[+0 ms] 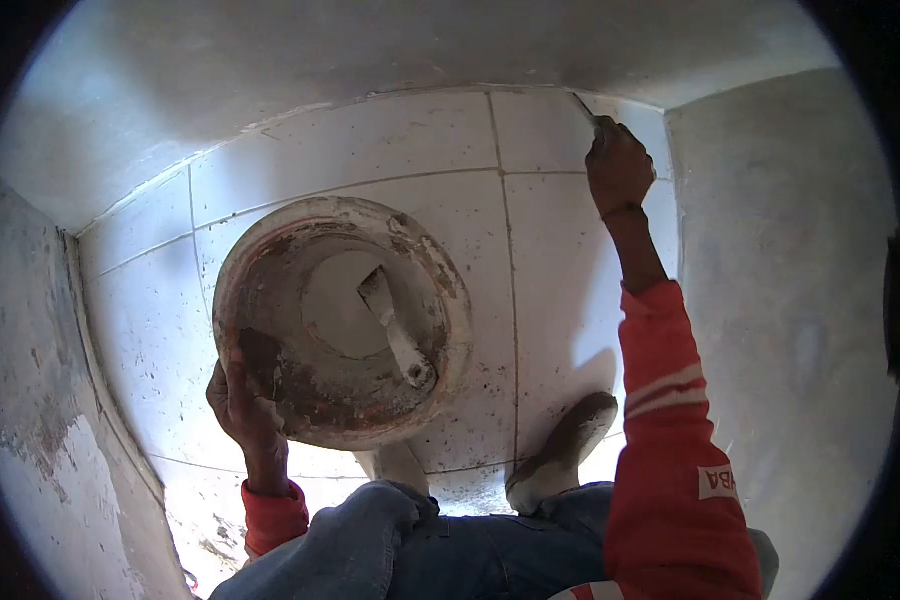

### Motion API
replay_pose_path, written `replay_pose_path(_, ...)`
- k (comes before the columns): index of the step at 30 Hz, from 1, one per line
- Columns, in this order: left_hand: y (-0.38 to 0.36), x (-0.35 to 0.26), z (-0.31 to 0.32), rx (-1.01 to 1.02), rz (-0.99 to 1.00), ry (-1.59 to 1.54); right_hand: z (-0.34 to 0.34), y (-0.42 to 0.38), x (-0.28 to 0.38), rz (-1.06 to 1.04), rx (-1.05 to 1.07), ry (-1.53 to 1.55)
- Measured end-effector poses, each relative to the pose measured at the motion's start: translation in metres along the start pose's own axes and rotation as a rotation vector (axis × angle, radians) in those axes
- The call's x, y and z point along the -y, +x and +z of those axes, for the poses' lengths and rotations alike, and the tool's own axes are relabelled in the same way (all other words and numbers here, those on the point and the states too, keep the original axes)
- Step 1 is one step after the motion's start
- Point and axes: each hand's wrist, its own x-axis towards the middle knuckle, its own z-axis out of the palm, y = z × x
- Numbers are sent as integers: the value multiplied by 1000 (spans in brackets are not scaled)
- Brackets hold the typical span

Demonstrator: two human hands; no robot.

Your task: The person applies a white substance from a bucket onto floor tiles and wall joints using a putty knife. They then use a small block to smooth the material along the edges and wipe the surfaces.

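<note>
Dim, soft daylight – brightest glare low on the floor; heavy fisheye bending, black vignette at corners

obstacle: pan (342,322) mid-floor | walls (790,300) close | free: tiles (560,260) right

1. White tiled floor (560,270), large square tiles with dark grout lines, speckled with dirt.
2. Grey plastered walls: far wall (370,50), right wall (790,300).
3. Left wall (30,400) with patchy, peeling plaster.
4. Bright light on the near floor.

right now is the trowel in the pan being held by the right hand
No, the trowel lies loose in the pan; the right hand is up at the tile joint, holding a thin tool.
</note>
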Motion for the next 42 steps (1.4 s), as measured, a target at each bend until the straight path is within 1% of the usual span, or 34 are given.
replay_pose_path(1,0,2,-2,-15,-12,16,11,2,-10,48,29,-53)
replay_pose_path(3,5,4,-5,-21,-13,31,41,-32,1,-63,218,-49)
replay_pose_path(5,6,7,-7,-25,40,66,30,-89,24,-543,82,101)
replay_pose_path(6,6,5,-9,-21,41,66,24,-89,24,-539,80,99)
replay_pose_path(8,5,0,-11,65,-60,66,11,-86,23,-393,218,106)
replay_pose_path(9,2,1,-11,63,-64,68,20,-66,0,-276,123,51)
replay_pose_path(10,1,4,-10,24,-29,51,-14,-42,-2,-134,29,212)
replay_pose_path(11,3,5,-6,-8,12,30,-11,-29,-20,-99,-119,148)
replay_pose_path(13,2,3,-6,21,4,38,21,-41,-30,-25,194,76)
replay_pose_path(14,1,2,-6,35,-11,46,61,-75,-37,-259,25,5)
replay_pose_path(15,2,2,-5,36,-9,48,39,-98,-20,-521,18,62)
replay_pose_path(16,1,2,-4,19,-9,41,-4,-111,8,-575,179,211)
replay_pose_path(17,1,2,-4,2,-7,31,-38,-110,28,-607,297,319)
replay_pose_path(18,2,5,-7,0,-4,29,-25,-106,24,-561,245,325)
replay_pose_path(19,3,8,-12,5,13,122,-9,-95,16,-516,198,333)
replay_pose_path(20,1,10,-16,9,28,219,-13,-70,12,-368,223,397)
replay_pose_path(21,1,8,-13,5,30,224,-14,-39,5,-214,244,460)
replay_pose_path(23,1,3,-2,16,86,103,33,17,-32,-221,17,360)
replay_pose_path(24,1,2,-1,23,86,106,49,37,-37,-213,16,359)
replay_pose_path(26,0,2,-1,-14,22,33,69,65,-46,-129,410,575)
replay_pose_path(27,-1,1,0,-11,23,33,81,69,-33,-546,397,606)
replay_pose_path(29,-2,-1,1,10,-1,48,67,35,3,-535,286,525)
replay_pose_path(30,-3,-1,0,8,-5,50,52,30,15,-484,365,511)
replay_pose_path(31,-4,0,-1,15,8,51,48,34,12,-484,369,511)
replay_pose_path(33,-6,3,-5,16,25,53,43,47,-1,-176,450,684)
replay_pose_path(34,-6,6,-9,5,10,55,101,45,-16,-101,388,801)
replay_pose_path(35,-5,7,-11,0,-3,57,90,37,-7,-98,386,803)
replay_pose_path(37,-3,4,-4,-3,9,62,57,10,17,-323,420,565)
replay_pose_path(38,-4,4,-3,-18,14,66,60,13,11,-263,422,552)
replay_pose_path(39,-3,6,-5,-18,11,66,53,11,4,-262,425,551)
replay_pose_path(41,1,10,-10,26,45,32,30,10,-5,207,464,837)
replay_pose_path(42,0,7,-8,28,48,28,77,-4,-8,-22,270,796)
